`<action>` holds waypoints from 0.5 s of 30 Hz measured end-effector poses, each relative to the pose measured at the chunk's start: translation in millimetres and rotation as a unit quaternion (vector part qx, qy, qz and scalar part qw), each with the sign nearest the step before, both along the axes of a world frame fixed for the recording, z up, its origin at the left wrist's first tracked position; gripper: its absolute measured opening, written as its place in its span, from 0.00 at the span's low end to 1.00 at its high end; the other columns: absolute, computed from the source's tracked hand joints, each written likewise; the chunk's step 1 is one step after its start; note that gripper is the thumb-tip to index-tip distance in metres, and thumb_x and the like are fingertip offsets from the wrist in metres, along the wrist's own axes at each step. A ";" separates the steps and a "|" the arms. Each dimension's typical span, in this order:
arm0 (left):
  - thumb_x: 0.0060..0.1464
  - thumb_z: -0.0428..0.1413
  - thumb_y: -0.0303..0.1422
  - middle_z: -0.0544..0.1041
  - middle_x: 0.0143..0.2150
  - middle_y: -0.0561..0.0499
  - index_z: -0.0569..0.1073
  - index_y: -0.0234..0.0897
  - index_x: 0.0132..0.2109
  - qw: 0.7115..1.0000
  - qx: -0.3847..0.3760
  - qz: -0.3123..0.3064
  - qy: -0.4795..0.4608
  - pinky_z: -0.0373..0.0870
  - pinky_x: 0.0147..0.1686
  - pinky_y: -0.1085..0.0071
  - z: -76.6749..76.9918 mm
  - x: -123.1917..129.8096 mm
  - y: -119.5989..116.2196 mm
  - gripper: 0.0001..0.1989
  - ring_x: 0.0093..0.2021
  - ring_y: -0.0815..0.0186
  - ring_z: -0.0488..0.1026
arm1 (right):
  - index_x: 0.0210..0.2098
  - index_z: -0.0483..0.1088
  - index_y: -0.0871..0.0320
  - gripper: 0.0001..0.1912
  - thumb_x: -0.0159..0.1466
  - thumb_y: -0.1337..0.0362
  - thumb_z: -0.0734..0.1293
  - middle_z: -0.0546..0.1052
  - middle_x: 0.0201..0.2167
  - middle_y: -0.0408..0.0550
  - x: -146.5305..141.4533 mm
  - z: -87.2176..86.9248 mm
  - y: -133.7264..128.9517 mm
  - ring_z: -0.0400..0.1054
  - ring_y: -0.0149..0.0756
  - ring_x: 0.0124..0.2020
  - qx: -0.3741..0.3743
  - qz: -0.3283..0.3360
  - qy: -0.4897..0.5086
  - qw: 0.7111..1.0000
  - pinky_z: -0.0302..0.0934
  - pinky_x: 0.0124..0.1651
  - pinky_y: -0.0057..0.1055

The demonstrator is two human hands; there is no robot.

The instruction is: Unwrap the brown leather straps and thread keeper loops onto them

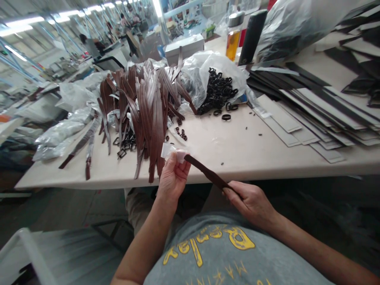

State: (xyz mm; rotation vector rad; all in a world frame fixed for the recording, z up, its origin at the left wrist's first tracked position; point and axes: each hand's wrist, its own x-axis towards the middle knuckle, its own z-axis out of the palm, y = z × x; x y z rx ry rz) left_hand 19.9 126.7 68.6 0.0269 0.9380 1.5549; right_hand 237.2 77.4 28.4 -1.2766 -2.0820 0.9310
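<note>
A dark brown leather strap (209, 173) is stretched between my hands, above the table's front edge. My left hand (174, 174) pinches a thin white piece (168, 151), cloth or paper, at the strap's upper end. Whether that end is wrapped inside it I cannot tell. My right hand (251, 202) is closed around the lower part of the strap, its fingers hiding the other end. Just beyond my left hand lies a heap of brown straps (152, 114), some hanging over the edge. Small dark buckles (126, 144) lie beside the heap.
Black loops (219, 89) spill from a clear plastic bag (196, 63) at the table's (204, 138) back. Flat grey and black strips (308, 114) are stacked to the right. Behind stand a bottle of amber liquid (233, 39) and a black cylinder (252, 37). Plastic-wrapped bundles (62, 128) lie left.
</note>
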 end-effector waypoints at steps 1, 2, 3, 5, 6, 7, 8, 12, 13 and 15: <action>0.64 0.51 0.27 0.82 0.29 0.51 0.76 0.33 0.32 1.000 0.003 0.001 0.001 0.78 0.36 0.73 0.3 1.1 0.1 0.13 0.31 0.68 0.80 | 0.28 0.70 0.56 0.19 0.70 0.56 0.56 0.73 0.24 0.45 -0.4 -0.8 -0.5 0.66 0.33 0.24 -0.005 0.000 -0.005 1.000 0.57 0.28 0.27; 0.64 0.51 0.27 0.82 0.29 0.51 0.76 0.33 0.32 1.000 0.006 0.000 0.003 0.78 0.36 0.73 0.4 2.1 0.1 0.13 0.31 0.68 0.80 | 0.28 0.70 0.57 0.20 0.70 0.55 0.56 0.72 0.23 0.45 -0.9 -1.5 -0.9 0.66 0.33 0.24 -0.008 0.000 -0.009 1.000 0.56 0.27 0.27; 0.64 0.51 0.27 0.82 0.29 0.51 0.76 0.33 0.31 1.000 0.007 0.000 0.006 0.78 0.35 0.74 0.5 2.9 0.0 0.13 0.31 0.68 0.80 | 0.28 0.70 0.57 0.20 0.70 0.55 0.56 0.72 0.23 0.45 -1.2 -1.9 -1.3 0.65 0.33 0.24 -0.010 0.002 -0.010 1.000 0.56 0.27 0.27; 0.63 0.52 0.26 0.82 0.29 0.51 0.76 0.33 0.31 1.000 0.006 -0.001 0.010 0.78 0.34 0.74 -0.2 3.8 -0.5 0.13 0.31 0.67 0.80 | 0.27 0.69 0.57 0.20 0.70 0.55 0.56 0.72 0.23 0.45 -1.5 -2.1 -1.8 0.65 0.32 0.23 -0.016 0.008 -0.008 1.000 0.56 0.27 0.27; 0.63 0.52 0.27 0.82 0.29 0.50 0.77 0.33 0.32 1.000 0.003 -0.002 0.012 0.78 0.34 0.75 -0.8 3.7 -0.9 0.13 0.31 0.67 0.80 | 0.27 0.69 0.57 0.20 0.70 0.55 0.56 0.71 0.22 0.45 -1.4 -2.0 -2.0 0.65 0.32 0.23 -0.021 0.009 -0.005 1.000 0.56 0.27 0.27; 0.64 0.51 0.27 0.82 0.30 0.50 0.77 0.33 0.32 1.000 0.002 -0.002 0.012 0.78 0.34 0.74 -1.6 3.4 -1.2 0.13 0.31 0.67 0.80 | 0.26 0.69 0.57 0.21 0.70 0.55 0.56 0.71 0.22 0.44 -1.0 -1.9 -2.3 0.64 0.32 0.23 -0.027 0.009 -0.001 1.000 0.56 0.27 0.27; 0.64 0.51 0.27 0.82 0.30 0.50 0.77 0.33 0.32 1.000 0.001 -0.002 0.011 0.78 0.35 0.74 -2.5 2.8 -1.5 0.13 0.31 0.68 0.80 | 0.26 0.69 0.56 0.21 0.70 0.55 0.56 0.71 0.21 0.44 -0.4 -1.8 -2.5 0.64 0.32 0.23 -0.034 0.008 0.004 0.999 0.55 0.27 0.27; 0.66 0.48 0.28 0.81 0.29 0.51 0.76 0.33 0.32 1.000 0.001 0.000 0.003 0.77 0.35 0.75 -5.5 0.9 -1.5 0.16 0.29 0.70 0.79 | 0.26 0.68 0.56 0.21 0.70 0.54 0.55 0.70 0.21 0.43 2.4 -1.8 -4.4 0.64 0.32 0.23 -0.048 -0.003 0.025 0.999 0.55 0.27 0.27; 0.66 0.48 0.28 0.81 0.28 0.51 0.76 0.33 0.31 1.000 -0.001 0.002 0.001 0.77 0.34 0.75 -6.0 1.1 -1.1 0.17 0.29 0.71 0.79 | 0.27 0.68 0.56 0.21 0.70 0.55 0.55 0.70 0.21 0.43 2.6 -2.0 -5.0 0.64 0.32 0.23 -0.048 -0.004 0.027 0.998 0.55 0.28 0.27; 0.66 0.48 0.29 0.81 0.28 0.51 0.75 0.33 0.31 1.000 -0.004 0.010 -0.003 0.77 0.35 0.75 -6.6 2.2 0.2 0.16 0.30 0.71 0.79 | 0.27 0.68 0.56 0.21 0.70 0.55 0.56 0.69 0.21 0.43 2.1 -2.2 -5.9 0.63 0.32 0.23 -0.048 -0.001 0.026 0.999 0.55 0.28 0.27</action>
